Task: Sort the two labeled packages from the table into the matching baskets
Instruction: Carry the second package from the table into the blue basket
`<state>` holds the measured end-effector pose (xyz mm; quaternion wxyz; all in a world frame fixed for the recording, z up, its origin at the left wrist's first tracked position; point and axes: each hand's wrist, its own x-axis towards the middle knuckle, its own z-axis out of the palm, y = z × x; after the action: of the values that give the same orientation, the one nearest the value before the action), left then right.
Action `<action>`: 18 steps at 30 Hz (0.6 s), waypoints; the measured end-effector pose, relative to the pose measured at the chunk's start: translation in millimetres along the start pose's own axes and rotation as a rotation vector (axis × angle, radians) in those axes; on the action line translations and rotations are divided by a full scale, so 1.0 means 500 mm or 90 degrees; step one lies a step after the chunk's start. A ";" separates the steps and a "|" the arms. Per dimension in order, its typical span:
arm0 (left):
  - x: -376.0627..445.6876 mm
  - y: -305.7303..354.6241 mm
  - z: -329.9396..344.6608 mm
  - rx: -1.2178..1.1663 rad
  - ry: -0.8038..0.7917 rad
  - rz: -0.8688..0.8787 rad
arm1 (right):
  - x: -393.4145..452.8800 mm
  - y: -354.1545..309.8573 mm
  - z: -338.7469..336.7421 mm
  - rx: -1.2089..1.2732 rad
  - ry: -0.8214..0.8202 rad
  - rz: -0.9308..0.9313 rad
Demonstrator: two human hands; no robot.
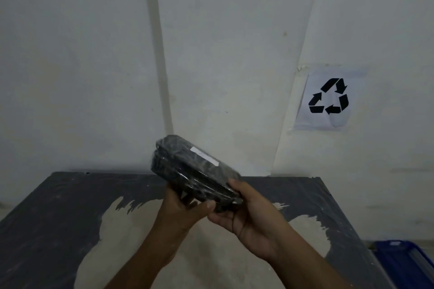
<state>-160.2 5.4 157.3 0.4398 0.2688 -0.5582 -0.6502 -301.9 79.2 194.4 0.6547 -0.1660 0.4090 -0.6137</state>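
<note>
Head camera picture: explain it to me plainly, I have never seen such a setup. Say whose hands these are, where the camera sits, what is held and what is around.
There is no machine here. The single picture comes from a camera worn on a person's head, looking forward and down at their own two bare hands.

The left hand and the right hand together hold up a black package wrapped in clear shiny film, with a small white label strip on its upper face; the writing is too small to read. It is lifted above the dark table with a worn pale patch.

Behind stands a white wall, where a paper sheet with a black recycling symbol is stuck. At the lower right a blue plastic basket shows partly, beside the table.
</note>
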 end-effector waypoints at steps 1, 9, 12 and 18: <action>-0.004 0.005 -0.010 0.022 -0.021 -0.021 | 0.000 -0.002 -0.007 0.008 -0.001 -0.019; 0.009 0.022 -0.084 0.019 0.078 -0.193 | -0.006 -0.052 -0.081 -0.135 0.024 -0.197; 0.026 0.042 -0.080 -0.066 0.116 -0.204 | -0.013 -0.074 -0.107 -0.169 0.000 -0.211; 0.041 0.056 -0.027 0.039 -0.072 -0.172 | -0.022 -0.086 -0.139 -0.218 -0.072 -0.181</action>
<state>-150.8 -18.7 184.1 0.3079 0.3178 -0.5601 -0.7004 -381.1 101.2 186.5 0.5458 -0.3647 0.4420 -0.6113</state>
